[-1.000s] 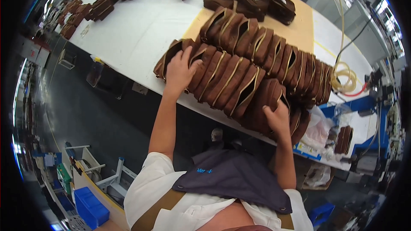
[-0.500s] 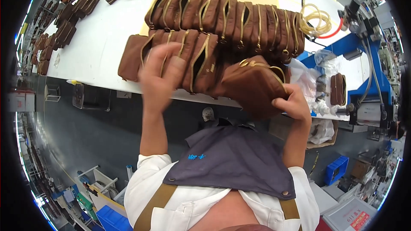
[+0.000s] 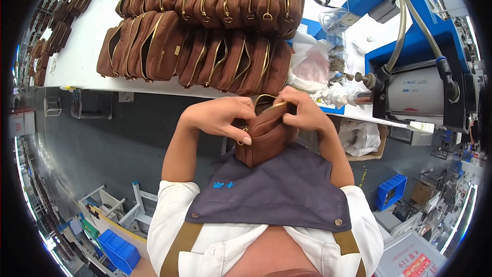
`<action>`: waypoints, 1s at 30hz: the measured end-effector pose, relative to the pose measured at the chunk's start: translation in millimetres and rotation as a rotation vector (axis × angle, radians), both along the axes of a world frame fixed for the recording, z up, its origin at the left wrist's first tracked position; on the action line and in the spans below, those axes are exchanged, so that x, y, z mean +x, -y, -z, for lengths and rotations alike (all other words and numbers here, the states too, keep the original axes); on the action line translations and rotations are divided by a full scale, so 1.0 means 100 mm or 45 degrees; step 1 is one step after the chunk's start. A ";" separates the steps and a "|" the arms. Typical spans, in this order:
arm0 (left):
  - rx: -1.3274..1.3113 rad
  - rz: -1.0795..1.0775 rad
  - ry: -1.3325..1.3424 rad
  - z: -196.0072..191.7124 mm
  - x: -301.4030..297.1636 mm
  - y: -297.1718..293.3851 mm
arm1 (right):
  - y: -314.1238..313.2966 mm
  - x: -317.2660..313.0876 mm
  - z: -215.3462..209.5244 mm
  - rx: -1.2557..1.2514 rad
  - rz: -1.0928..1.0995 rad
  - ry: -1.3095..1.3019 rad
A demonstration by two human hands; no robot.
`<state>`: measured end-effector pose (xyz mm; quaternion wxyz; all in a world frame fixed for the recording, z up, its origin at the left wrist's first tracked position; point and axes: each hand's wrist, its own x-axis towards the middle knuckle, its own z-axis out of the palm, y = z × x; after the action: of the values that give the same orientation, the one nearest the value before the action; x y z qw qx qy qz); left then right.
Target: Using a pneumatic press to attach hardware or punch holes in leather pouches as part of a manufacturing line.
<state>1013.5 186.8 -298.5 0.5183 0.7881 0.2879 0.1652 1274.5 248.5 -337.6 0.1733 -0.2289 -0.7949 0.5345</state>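
Close against my apron I have a brown zippered pouch (image 3: 271, 136), its gold zipper mouth partly open at the top. My left hand (image 3: 223, 118) grips the pouch's left end, thumb on the outside near a small metal ring. At the opposite upper corner, my right hand (image 3: 305, 110) pinches the rim beside the zipper. Just beyond my hands, a front row of similar brown pouches (image 3: 251, 64) lines the table's near edge, many unzipped. Behind it runs a second row of brown pouches (image 3: 225, 0) with gold zippers and rings.
To the right stands a blue machine with a grey cylinder (image 3: 415, 90) and hoses. Beside it on the white table (image 3: 77, 66) lies clear plastic wrapping (image 3: 310, 61). More brown pouches (image 3: 56, 38) sit far left. Below the table's right edge is a cardboard box (image 3: 382, 146) holding plastic.
The pouch has come back from the table edge toward my apron. My left hand, previously raised over the front row, now grips it too. The view has shifted right.
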 end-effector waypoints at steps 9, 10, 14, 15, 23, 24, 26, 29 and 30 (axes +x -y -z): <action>-0.082 -0.844 0.491 0.04 0.09 0.77 | -0.19 0.86 1.06 0.516 0.794 0.185; -0.045 -0.928 0.467 0.02 0.09 0.83 | -0.32 0.82 1.15 0.441 0.826 0.167; -0.101 -1.484 0.473 -0.08 0.37 0.87 | -0.51 0.57 1.14 0.636 0.681 0.208; -0.105 -1.485 0.472 -0.09 0.39 0.87 | -0.48 0.58 1.14 0.632 0.680 0.210; -0.051 -1.699 0.395 0.09 0.41 0.95 | -0.30 0.64 1.22 0.967 0.597 0.168; -0.024 -1.733 0.331 0.11 0.41 0.95 | -0.34 0.65 1.31 0.811 0.610 0.215; 0.014 -1.744 0.261 0.10 0.39 0.97 | -0.45 0.55 1.31 0.576 0.707 0.091; 0.145 -1.745 0.162 0.02 0.38 0.99 | -0.68 0.44 1.29 0.489 0.714 0.090; 0.236 -1.732 0.133 -0.03 0.39 0.99 | -0.74 0.43 1.26 0.599 0.585 0.231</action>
<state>1052.2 88.1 -295.9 0.2430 0.4642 0.6780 0.5155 1317.2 322.2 -463.9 0.2657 -0.4025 -0.8363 0.2608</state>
